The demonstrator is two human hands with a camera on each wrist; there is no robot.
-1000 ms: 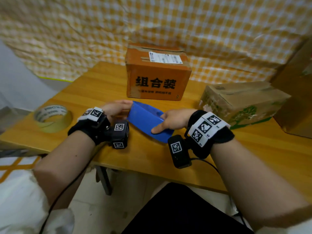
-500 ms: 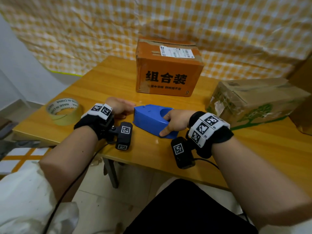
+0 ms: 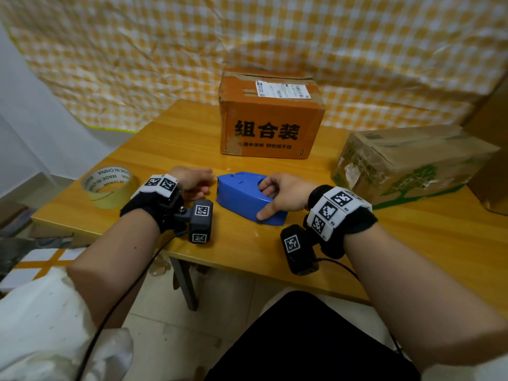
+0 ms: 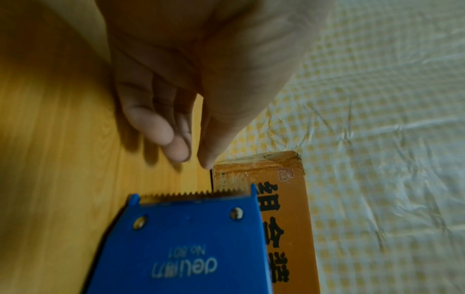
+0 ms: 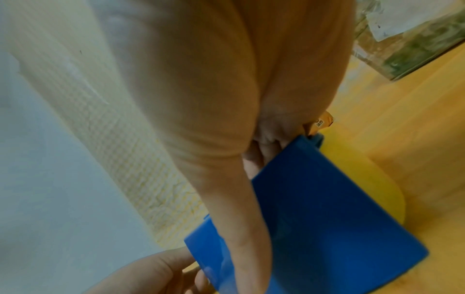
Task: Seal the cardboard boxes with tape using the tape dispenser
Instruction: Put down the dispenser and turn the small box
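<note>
Since our right hand (image 3: pixel 283 192) grips the empty tape dispenser (image 3: pixel 242 193) while loosely curled left fingers (image 4: pixel 161 127) hold nothing beside its blade, we load the tape roll (image 3: pixel 110 185) before sealing.

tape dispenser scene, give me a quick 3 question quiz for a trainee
1. True or false: the right hand grips the dispenser.
2. Which side of the dispenser does the tape roll lie on? A) the person's left B) the person's right C) on top of it
3. Fill in: the orange box stands on the ____.

Key: 1 true; 2 A; 3 table.
</note>
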